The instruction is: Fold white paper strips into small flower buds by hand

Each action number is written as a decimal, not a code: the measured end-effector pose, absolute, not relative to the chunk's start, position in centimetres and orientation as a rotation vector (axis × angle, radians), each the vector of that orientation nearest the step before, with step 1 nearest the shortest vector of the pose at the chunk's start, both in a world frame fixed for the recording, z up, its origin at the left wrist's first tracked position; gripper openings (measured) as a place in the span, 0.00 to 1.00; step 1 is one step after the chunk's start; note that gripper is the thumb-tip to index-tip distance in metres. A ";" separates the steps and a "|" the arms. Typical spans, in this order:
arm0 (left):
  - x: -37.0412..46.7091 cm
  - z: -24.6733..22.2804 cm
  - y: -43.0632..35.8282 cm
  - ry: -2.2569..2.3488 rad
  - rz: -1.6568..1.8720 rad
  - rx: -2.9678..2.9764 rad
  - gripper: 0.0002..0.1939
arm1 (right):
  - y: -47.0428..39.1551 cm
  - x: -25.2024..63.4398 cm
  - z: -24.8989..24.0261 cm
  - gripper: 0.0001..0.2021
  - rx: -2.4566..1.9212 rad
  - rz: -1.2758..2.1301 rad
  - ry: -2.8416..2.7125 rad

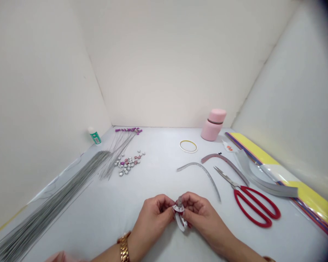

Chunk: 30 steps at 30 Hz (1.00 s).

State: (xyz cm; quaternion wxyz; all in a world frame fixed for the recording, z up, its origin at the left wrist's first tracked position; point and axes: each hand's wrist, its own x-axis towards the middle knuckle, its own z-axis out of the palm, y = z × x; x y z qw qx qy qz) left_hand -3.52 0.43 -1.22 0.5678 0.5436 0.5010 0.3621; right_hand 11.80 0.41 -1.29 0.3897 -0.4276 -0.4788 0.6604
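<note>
Near the front middle of the table, my left hand (159,211) and my right hand (199,211) meet around a looped paper strip (181,222), whitish with small dark marks. Both hands are closed, thumbs and fingers pinching the strip from either side. A short end of it stands up between the fingertips, and part of the loop hangs below them. The fingers hide some of the fold. Beyond my right hand lies a thin curved grey paper strip (207,175). Red-handled scissors (239,187) rest further right, blades pointing away to the left.
Many grey wires (57,203) lie along the left, near small folded silver and pink stars (128,164) and purple-tipped wires (128,130). A glue stick (95,136), tape roll (188,146) and pink flask (213,125) stand or lie behind. Coloured paper packs (314,203) line the right.
</note>
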 end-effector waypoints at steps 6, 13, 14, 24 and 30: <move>-3.7 -1.5 0.6 1.196 0.828 1.341 0.06 | 0.5 11.9 -1.3 0.12 -1.047 1.666 -1.208; -3.8 -1.6 0.8 1.217 0.801 1.354 0.07 | 0.5 12.1 -1.1 0.12 -0.978 1.723 -1.209; -3.7 -1.6 0.8 1.214 0.801 1.354 0.07 | 0.5 12.1 -1.2 0.12 -0.986 1.710 -1.210; -4.1 -0.8 0.2 1.148 0.573 1.538 0.10 | 2.0 13.5 -2.2 0.09 -1.118 1.316 -0.833; -3.9 -1.2 -0.2 1.070 0.511 1.479 0.13 | 1.9 13.4 -1.9 0.11 -1.078 1.426 -0.821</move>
